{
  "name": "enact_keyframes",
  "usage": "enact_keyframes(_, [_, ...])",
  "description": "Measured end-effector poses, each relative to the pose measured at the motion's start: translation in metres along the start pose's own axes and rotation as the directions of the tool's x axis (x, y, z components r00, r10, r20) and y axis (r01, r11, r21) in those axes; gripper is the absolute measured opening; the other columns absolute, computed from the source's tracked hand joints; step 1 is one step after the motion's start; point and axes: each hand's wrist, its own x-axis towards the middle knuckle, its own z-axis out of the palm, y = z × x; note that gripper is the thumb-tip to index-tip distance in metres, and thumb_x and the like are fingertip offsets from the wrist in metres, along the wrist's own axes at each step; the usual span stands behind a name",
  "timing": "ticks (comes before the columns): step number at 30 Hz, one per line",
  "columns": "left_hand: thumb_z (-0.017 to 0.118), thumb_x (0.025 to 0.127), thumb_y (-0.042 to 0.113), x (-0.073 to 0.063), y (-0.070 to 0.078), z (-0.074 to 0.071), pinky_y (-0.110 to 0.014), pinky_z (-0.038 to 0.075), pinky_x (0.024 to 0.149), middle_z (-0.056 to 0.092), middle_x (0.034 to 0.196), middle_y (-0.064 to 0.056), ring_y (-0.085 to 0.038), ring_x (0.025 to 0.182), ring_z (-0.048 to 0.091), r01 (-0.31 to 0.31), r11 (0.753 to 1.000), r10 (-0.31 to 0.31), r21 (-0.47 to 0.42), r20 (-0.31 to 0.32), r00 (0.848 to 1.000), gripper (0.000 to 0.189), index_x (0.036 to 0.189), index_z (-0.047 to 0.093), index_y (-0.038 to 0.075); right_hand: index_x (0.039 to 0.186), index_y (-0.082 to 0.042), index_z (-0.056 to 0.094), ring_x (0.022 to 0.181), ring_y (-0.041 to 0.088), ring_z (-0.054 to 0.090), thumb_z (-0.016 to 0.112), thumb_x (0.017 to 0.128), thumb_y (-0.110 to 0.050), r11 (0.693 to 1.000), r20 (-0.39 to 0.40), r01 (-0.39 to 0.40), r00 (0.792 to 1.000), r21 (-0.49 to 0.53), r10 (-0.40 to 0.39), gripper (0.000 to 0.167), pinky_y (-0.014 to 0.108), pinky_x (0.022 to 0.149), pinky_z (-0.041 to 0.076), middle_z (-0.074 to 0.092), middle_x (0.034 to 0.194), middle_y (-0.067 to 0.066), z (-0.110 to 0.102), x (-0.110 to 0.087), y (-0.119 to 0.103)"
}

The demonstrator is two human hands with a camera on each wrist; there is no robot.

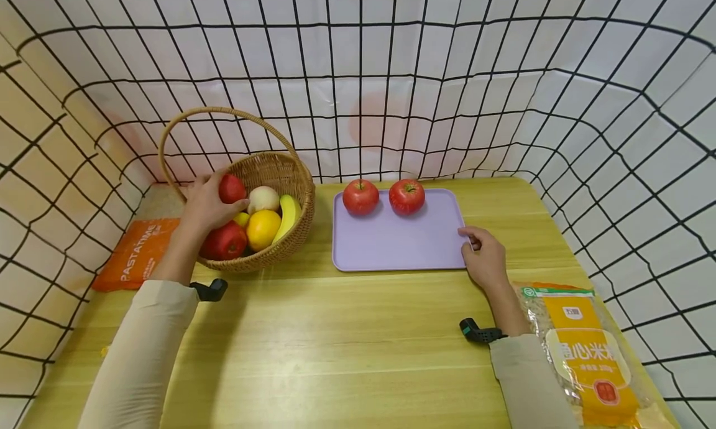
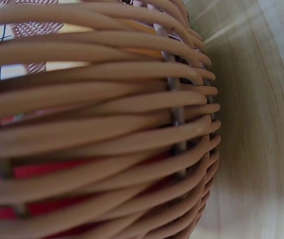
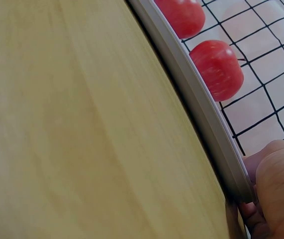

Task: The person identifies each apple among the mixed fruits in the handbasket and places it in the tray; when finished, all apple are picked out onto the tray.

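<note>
My left hand reaches into a wicker basket and grips a red apple, thumb on the near side. Around it in the basket lie another red apple, a pale round fruit, an orange-yellow fruit and a banana. The basket's woven side fills most of the left wrist view, hiding that hand. My right hand pinches the right edge of a lilac tray. Two red apples, one left and one right, sit along the tray's back edge.
An orange pasta bag lies left of the basket, partly behind my left arm. Beside my right forearm is a clear and yellow food packet. Black wire grid surrounds the wooden table at the back and both sides.
</note>
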Motion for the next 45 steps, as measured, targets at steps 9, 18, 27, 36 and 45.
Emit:
enact_keyframes(9, [0.075, 0.09, 0.03, 0.001, -0.003, 0.001, -0.077, 0.044, 0.099, 0.021, 0.156, -0.039, -0.057, 0.131, 0.037, 0.03, 0.999, -0.031, -0.032, -0.042, 0.999, 0.085, 0.161, 0.032, 0.009, 0.124, -0.003, 0.072, 0.095, 0.024, 0.055, 0.055, 0.096, -0.001, 1.0, 0.003, -0.003, 1.0, 0.001, 0.003, 0.033, 0.02, 0.077, 0.04, 0.069, 0.121, 0.018, 0.0, 0.001, 0.001])
enact_keyframes(18, [0.077, 0.09, 0.033, -0.003, -0.001, 0.0, -0.072, 0.048, 0.097, 0.049, 0.138, -0.038, -0.054, 0.124, 0.047, 0.011, 0.999, -0.015, -0.035, -0.107, 0.994, 0.082, 0.152, 0.032, 0.003, 0.122, -0.003, 0.073, 0.095, 0.024, 0.054, 0.056, 0.096, 0.0, 1.0, 0.003, 0.012, 1.0, 0.002, -0.012, 0.032, 0.024, 0.079, 0.041, 0.067, 0.13, 0.018, 0.002, 0.003, 0.004])
enact_keyframes(27, [0.079, 0.089, 0.039, -0.014, 0.007, -0.007, -0.073, 0.045, 0.101, 0.043, 0.144, -0.036, -0.055, 0.127, 0.047, -0.051, 0.99, 0.022, -0.134, -0.211, 0.977, 0.09, 0.157, 0.03, 0.006, 0.123, -0.003, 0.073, 0.095, 0.025, 0.054, 0.054, 0.096, 0.0, 1.0, 0.012, 0.01, 1.0, -0.004, -0.01, 0.033, 0.027, 0.08, 0.041, 0.066, 0.132, 0.019, 0.002, 0.0, 0.001])
enact_keyframes(36, [0.075, 0.088, 0.055, -0.033, 0.022, -0.011, -0.072, 0.041, 0.107, 0.04, 0.157, -0.024, -0.048, 0.136, 0.044, -0.088, 0.979, 0.051, -0.184, -0.194, 0.98, 0.094, 0.16, 0.031, 0.015, 0.123, -0.003, 0.073, 0.097, 0.025, 0.055, 0.053, 0.097, -0.001, 1.0, 0.014, -0.007, 1.0, -0.003, 0.007, 0.033, 0.029, 0.082, 0.041, 0.065, 0.135, 0.018, 0.001, 0.001, 0.001])
enact_keyframes(45, [0.088, 0.079, 0.043, -0.055, 0.042, 0.006, -0.056, 0.05, 0.106, 0.052, 0.147, -0.013, -0.032, 0.128, 0.056, -0.158, 0.881, 0.057, -0.445, -0.232, 0.971, 0.087, 0.147, 0.04, 0.017, 0.123, -0.004, 0.073, 0.099, 0.026, 0.055, 0.053, 0.097, -0.001, 1.0, 0.022, -0.006, 1.0, -0.007, 0.006, 0.033, 0.03, 0.083, 0.041, 0.064, 0.138, 0.019, 0.002, 0.002, 0.002])
